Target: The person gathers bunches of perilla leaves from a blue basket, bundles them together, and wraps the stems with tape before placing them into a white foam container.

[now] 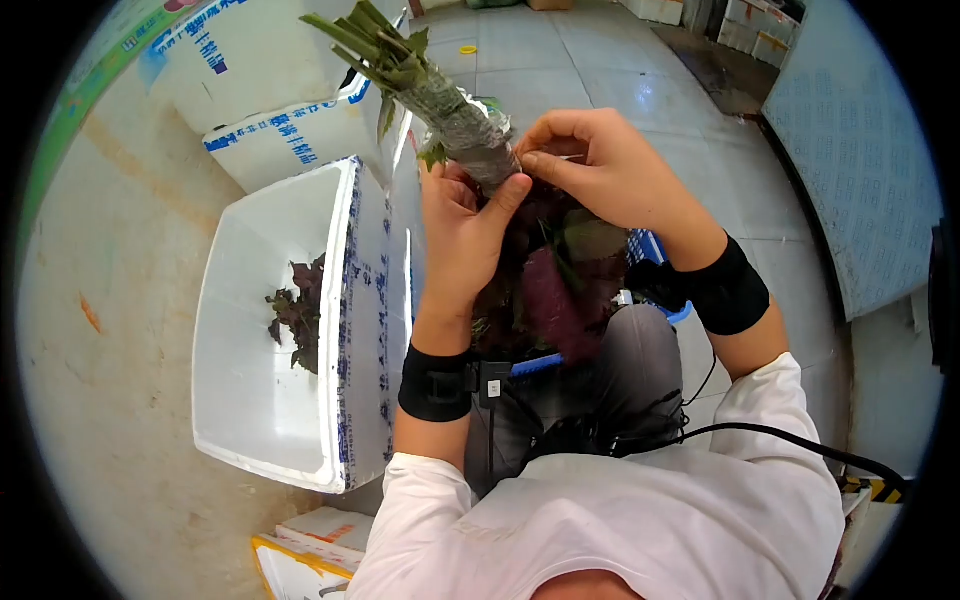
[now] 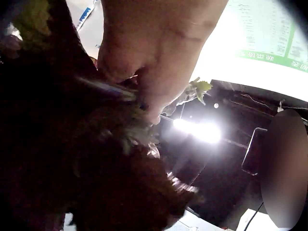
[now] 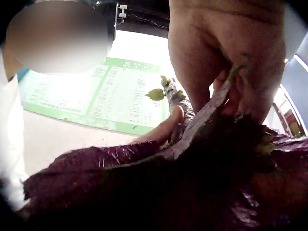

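Observation:
My left hand (image 1: 462, 235) grips a thick bunch of purple perilla (image 1: 465, 130), its fingers and thumb round the stems. Clear, shiny wrap covers the stem part, and the cut green stem ends point up and away to the left. Beyond the thumb, the dark purple leaves (image 1: 560, 300) hang down over my lap. My right hand (image 1: 610, 165) has thumb and forefinger together at the wrap's lower edge; I cannot tell how much film or leaf they pinch. In the right wrist view, a leaf stem (image 3: 211, 103) crosses in front of the right hand (image 3: 231, 57).
A white foam box (image 1: 265, 220) stands on the left, with a few purple leaves (image 1: 300, 315) inside. More foam boxes (image 1: 290, 140) are stacked behind it. Under the hanging leaves sits a blue basket (image 1: 650, 247). A black cable (image 1: 800, 445) runs across my right side.

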